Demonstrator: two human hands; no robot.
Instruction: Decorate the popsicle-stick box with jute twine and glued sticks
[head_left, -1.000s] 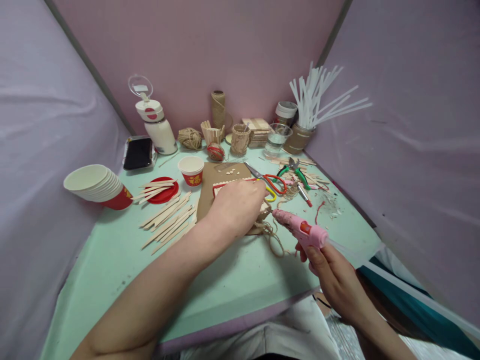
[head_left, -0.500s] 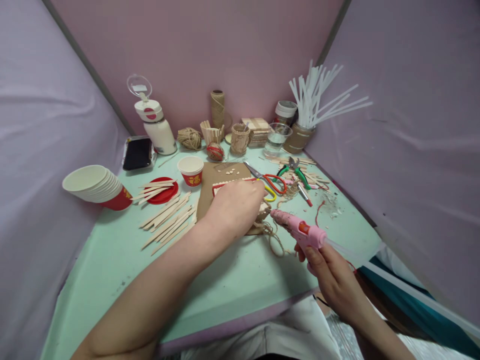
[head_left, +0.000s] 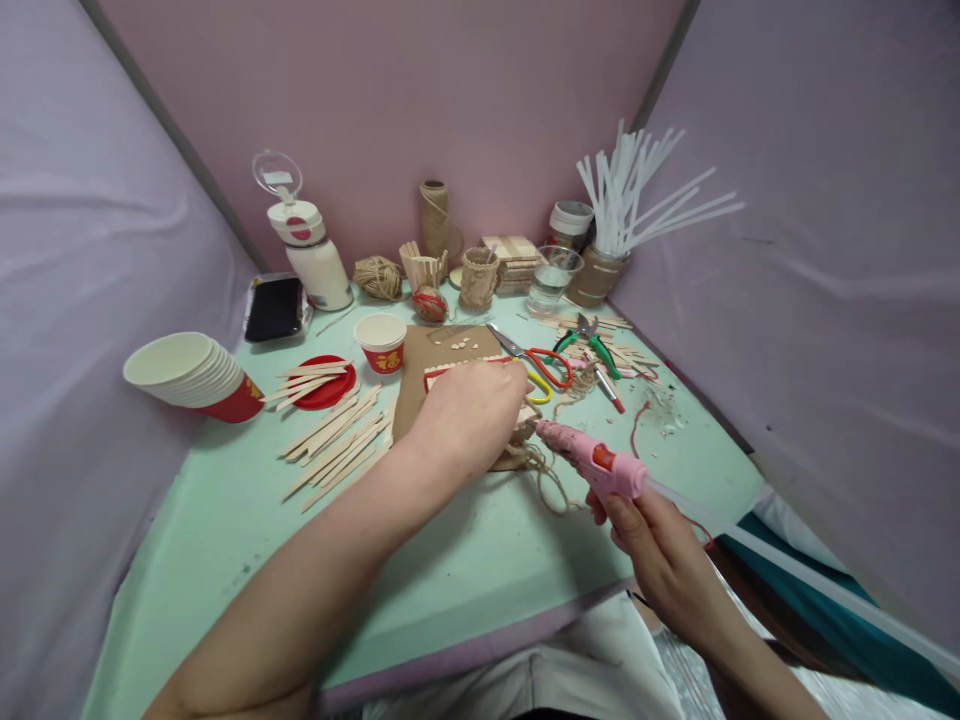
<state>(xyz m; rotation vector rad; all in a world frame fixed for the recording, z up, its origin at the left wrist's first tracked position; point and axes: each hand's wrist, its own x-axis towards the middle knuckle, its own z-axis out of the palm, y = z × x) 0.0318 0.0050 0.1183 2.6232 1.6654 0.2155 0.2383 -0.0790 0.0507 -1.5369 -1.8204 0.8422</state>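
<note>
My right hand (head_left: 660, 540) is wrapped round the handle of a pink glue gun (head_left: 592, 455), with a long clear glue stick (head_left: 750, 535) running out of its back. The gun's tip points left, close to the brownish end of a small craft piece (head_left: 527, 422) beside my left hand. My left hand (head_left: 476, 405) is curled, back upward, over the piece and a brown cardboard sheet (head_left: 416, 400); its fingertips are hidden, and so is what they grip. A red-edged strip of light wood (head_left: 435, 376) shows behind the knuckles. Loose twine (head_left: 551, 485) lies under the gun's tip.
Orange-handled scissors (head_left: 551, 367), green-handled pliers (head_left: 600, 350) and a red-tipped pen (head_left: 611, 390) lie beyond the gun. Wooden sticks (head_left: 337, 440), a red lid (head_left: 322, 385) and paper cups (head_left: 187, 375) are at left. A water cup (head_left: 551, 285) and white bottle (head_left: 319, 265) stand behind.
The glue gun in my right hand has shifted slightly left, its tip nearer the craft piece. My left hand has stayed almost still.
</note>
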